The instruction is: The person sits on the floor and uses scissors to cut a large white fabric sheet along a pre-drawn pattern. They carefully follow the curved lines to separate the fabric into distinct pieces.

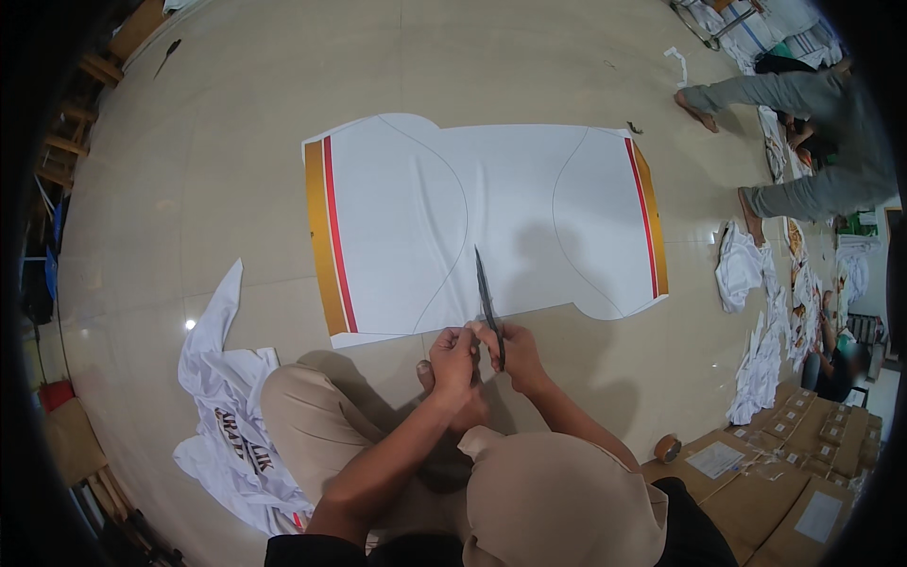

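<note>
Seemingly both hands, right hand (515, 354) and left hand (455, 359), are closing around scissors (488, 307) just below the limp, light white cloth (482, 222), best gripped by its edge.

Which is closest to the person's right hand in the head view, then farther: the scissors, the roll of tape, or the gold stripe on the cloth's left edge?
1. Scissors, held in the right hand.
2. Roll of tape, lower right, by the boxes.
3. Gold stripe, far left edge.

A white fabric panel (487, 222) edged with gold and red stripes at nine and three o'clock is seen on the beige floor (189, 161), dark scissors (488, 304) are held over it, and white printed cloth (231, 416) with brown lettering is heaped at seven o'clock.
</note>
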Motion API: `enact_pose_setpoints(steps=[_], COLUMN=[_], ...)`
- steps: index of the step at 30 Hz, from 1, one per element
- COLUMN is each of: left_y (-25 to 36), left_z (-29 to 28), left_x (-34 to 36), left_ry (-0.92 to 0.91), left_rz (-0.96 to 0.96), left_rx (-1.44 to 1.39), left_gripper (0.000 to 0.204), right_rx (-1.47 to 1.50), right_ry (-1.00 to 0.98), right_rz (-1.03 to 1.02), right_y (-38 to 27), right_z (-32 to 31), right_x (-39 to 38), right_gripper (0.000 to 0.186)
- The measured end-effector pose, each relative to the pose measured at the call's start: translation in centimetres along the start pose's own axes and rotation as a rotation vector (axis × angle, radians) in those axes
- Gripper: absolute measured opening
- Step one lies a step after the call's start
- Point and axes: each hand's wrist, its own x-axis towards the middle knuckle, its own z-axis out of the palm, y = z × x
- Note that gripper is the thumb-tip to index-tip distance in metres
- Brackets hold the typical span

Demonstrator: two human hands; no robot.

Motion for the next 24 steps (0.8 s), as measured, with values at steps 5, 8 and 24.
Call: enact_pose_setpoints(steps=[5,8,24], left_y=[-0.2,-0.1,-0.2], left_z=[0.3,0.4,0.3], left_x=[0.2,0.2,0.1], left_ry=[0.020,0.018,0.005], left_rz=[0.008,0.007,-0.006], left_rx=[0.019,-0.007,0.020], left_gripper=[0.027,0.027,0.025], right_rx=[0.033,0.005,0.028], right_ry=[0.009,0.013,0.026], right_rz=[-0.009,-0.013,-0.007], right_y=[-0.2,-0.1,-2.0], right_z=[-0.1,0.0,0.8], right_x=[1.7,2.2,4.5], right_gripper=[0.049,0.050,0.049])
